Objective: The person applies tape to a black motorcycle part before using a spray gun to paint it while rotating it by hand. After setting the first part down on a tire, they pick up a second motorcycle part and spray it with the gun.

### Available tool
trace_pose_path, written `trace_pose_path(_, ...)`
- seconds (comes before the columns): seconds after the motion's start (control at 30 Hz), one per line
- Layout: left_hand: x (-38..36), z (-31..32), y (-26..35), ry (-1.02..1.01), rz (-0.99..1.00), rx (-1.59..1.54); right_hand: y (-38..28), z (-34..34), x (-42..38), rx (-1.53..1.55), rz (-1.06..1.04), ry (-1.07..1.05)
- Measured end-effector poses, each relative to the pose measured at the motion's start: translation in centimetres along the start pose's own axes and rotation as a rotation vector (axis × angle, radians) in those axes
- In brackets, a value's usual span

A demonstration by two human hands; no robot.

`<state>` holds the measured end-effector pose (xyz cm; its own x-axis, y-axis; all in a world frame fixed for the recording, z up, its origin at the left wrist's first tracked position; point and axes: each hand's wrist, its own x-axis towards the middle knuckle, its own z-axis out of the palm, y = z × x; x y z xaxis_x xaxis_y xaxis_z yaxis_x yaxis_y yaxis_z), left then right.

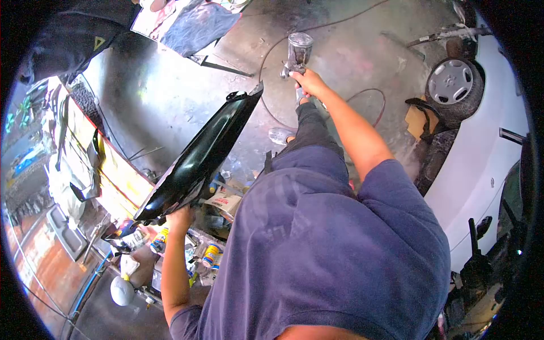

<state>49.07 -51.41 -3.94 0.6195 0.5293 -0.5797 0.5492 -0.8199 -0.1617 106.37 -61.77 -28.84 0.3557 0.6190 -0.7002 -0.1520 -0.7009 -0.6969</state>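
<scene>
Two hands are gripping things. The left hand (180,219) holds the low end of a shiny black car panel (201,156), tilted up over the floor (351,51). The right hand (309,81) holds a spray gun (299,54), near the panel's top tip.

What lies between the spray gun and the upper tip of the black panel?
In the head view, only floor and a thin hose, which curves near the tip, show between the spray gun and the black panel.
</scene>
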Motion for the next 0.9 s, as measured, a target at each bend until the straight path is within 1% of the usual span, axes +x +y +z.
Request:
trace_pose_path(0.07, -0.1, 1.4, -0.6, -0.024, -0.019, 0.075, -0.2, 0.4, -1.5, 0.089, -0.061, -0.023)
trace_pose_path(0.17, 1.1, -0.2, 1.3, 0.016, -0.018, 0.022, -3.0, 1.0, -5.1, 0.077, 0.009, -0.067)
trace_pose_path(0.33, 2.0, 0.6, 2.2, -0.004, -0.053, 0.002, -7.8, 2.7, -10.5, 0.167, -0.069, -0.107)
trace_pose_path(0.47, 2.1, 0.0, 2.8, -0.052, -0.072, -0.072, -11.0, 2.7, -13.7, 0.309, -0.127, -0.256)
trace_pose_path(0.57, 2.0, 1.1, 2.6, -0.007, -0.025, 0.010, -12.2, 2.5, -14.9, 0.351, -0.126, -0.261)
trace_pose_path(0.67, 1.4, 0.2, 2.3, 0.033, 0.062, 0.149, -12.0, 1.6, -14.8, 0.371, -0.142, -0.248)
trace_pose_path(0.77, 1.0, -2.6, 1.9, -0.131, 0.019, -0.057, -9.8, 0.9, -13.1, 0.335, -0.142, -0.148)
trace_pose_path(0.8, 0.7, -2.4, 1.1, -0.108, 0.036, -0.109, -8.6, 0.5, -12.2, 0.288, -0.157, -0.105)
trace_pose_path(0.9, 0.0, -7.3, 1.7, -0.217, -0.049, -0.257, -4.8, -1.5, -9.4, 0.128, -0.055, -0.013)
